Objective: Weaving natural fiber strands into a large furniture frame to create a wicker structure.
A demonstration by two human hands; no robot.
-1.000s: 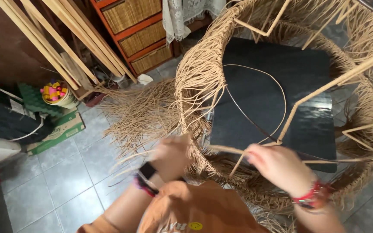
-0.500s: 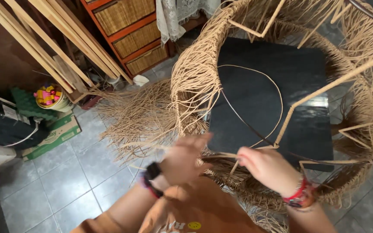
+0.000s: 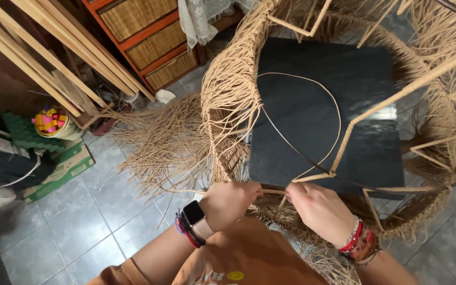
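A large round frame [image 3: 397, 100] wrapped in tan wicker strands [image 3: 230, 89] stands in front of me, with a dark square board [image 3: 323, 105] inside it. My left hand [image 3: 228, 203], with a watch and bands on the wrist, pinches a thin tan strand [image 3: 270, 191] at the frame's near rim. My right hand [image 3: 317, 208], wearing red bracelets, grips the same strand close beside it. A thin wire loop [image 3: 333, 111] arcs over the board.
Loose wicker strands [image 3: 159, 142] spread over the grey tiled floor [image 3: 80, 232]. An orange drawer unit with woven fronts [image 3: 149, 42] stands at the back, wooden slats [image 3: 43, 53] lean at the left, and a tub of colourful bits [image 3: 51, 121] sits near a cardboard box [image 3: 62, 171].
Both hands have come together at the near rim. The left hand rose from lower left to meet the right, which shifted left along the frame.
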